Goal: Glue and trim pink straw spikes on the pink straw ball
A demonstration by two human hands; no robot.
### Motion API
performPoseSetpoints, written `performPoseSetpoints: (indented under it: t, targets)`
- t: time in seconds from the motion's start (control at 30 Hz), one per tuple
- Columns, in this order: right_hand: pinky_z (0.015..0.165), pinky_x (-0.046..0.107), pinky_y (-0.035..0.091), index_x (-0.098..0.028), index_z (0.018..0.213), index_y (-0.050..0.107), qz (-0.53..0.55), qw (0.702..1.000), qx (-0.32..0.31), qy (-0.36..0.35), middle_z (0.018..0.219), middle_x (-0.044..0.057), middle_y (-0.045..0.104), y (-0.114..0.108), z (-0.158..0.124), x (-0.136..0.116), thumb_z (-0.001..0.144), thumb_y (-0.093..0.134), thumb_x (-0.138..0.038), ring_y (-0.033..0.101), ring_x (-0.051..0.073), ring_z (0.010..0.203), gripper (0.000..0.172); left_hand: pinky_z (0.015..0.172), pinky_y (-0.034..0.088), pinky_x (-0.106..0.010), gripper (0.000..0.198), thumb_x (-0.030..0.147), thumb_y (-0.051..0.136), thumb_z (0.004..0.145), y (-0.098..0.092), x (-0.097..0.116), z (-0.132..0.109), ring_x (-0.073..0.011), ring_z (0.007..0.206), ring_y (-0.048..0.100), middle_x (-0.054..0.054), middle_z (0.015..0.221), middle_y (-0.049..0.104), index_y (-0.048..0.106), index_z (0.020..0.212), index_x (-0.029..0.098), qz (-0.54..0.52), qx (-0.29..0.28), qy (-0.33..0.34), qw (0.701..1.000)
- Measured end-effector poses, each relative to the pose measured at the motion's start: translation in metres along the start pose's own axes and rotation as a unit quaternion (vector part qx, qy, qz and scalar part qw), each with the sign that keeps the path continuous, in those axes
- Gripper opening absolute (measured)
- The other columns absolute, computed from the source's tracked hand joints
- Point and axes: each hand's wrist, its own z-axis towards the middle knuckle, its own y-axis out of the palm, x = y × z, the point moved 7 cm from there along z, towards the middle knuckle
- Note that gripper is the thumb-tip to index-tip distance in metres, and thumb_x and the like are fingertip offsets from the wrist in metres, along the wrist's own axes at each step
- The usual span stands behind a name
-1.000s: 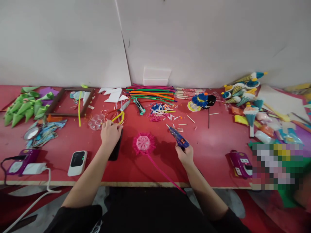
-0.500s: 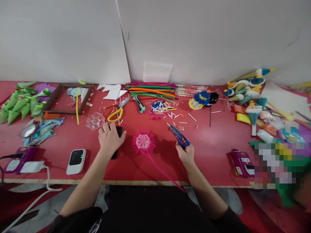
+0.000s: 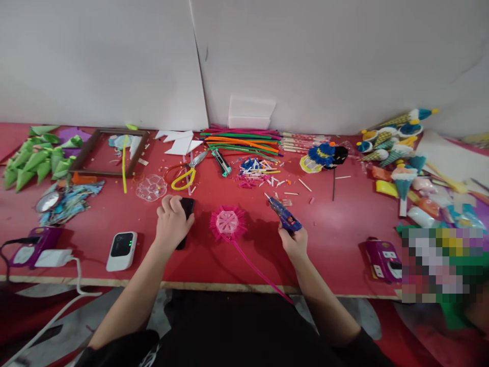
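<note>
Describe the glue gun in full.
The glue gun is dark blue and looks plastic, with orange marking on its side and a narrow, pale, metallic-looking nozzle. The right hand grips it, hiding most of the handle. It points away from the person and to their left, at the red table. Whether its tip touches anything is unclear.
</note>
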Motion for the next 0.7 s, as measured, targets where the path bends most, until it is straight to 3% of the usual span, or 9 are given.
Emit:
performPoseSetpoints:
  t: [0.23,0.37,0.47,0.7]
  targets:
    - [0.049,0.025,0.039,-0.019,0.076,0.066,0.001,1.0,0.003,0.005,0.055,-0.006,0.053,-0.001,0.0,0.002,0.07,0.064,-0.029,0.047,0.012,0.048,0.012,0.1,0.052,-0.06,0.057,0.043,0.066,0.09,-0.005,-0.003,-0.006,-0.0469,0.123,0.061,-0.031,0.136,0.057,0.049,0.132,0.007,0.016,-0.025,-0.019,0.999]
    - [0.049,0.025,0.039,-0.019,0.075,0.066,-0.002,1.0,0.003,0.004,0.055,-0.005,0.055,-0.001,0.0,0.001,0.069,0.064,-0.027,0.046,0.012,0.048,0.01,0.103,0.051,-0.058,0.053,0.05,0.059,0.094,-0.005,-0.003,0.012,-0.048,0.122,0.062,-0.03,0.127,0.065,0.064,0.123,0.006,0.028,-0.048,-0.039,0.998]
    - [0.048,0.025,0.037,-0.02,0.071,0.064,-0.006,1.0,0.007,0.004,0.053,-0.006,0.051,-0.001,0.0,0.0,0.07,0.065,-0.027,0.044,0.011,0.047,0.008,0.108,0.049,-0.054,0.046,0.043,0.054,0.096,-0.005,0.0,0.034,-0.0449,0.131,0.059,-0.026,0.133,0.066,0.071,0.124,0.01,0.03,-0.049,-0.06,0.997]
    - [0.048,0.026,0.037,-0.02,0.072,0.065,-0.006,1.0,0.016,0.002,0.053,-0.006,0.05,-0.002,0.0,0.0,0.072,0.065,-0.03,0.044,0.012,0.047,0.01,0.105,0.049,-0.048,0.038,0.033,0.052,0.095,-0.001,0.01,0.054,-0.0384,0.118,0.067,-0.023,0.116,0.075,0.08,0.11,0.013,0.023,-0.05,-0.107,0.993]
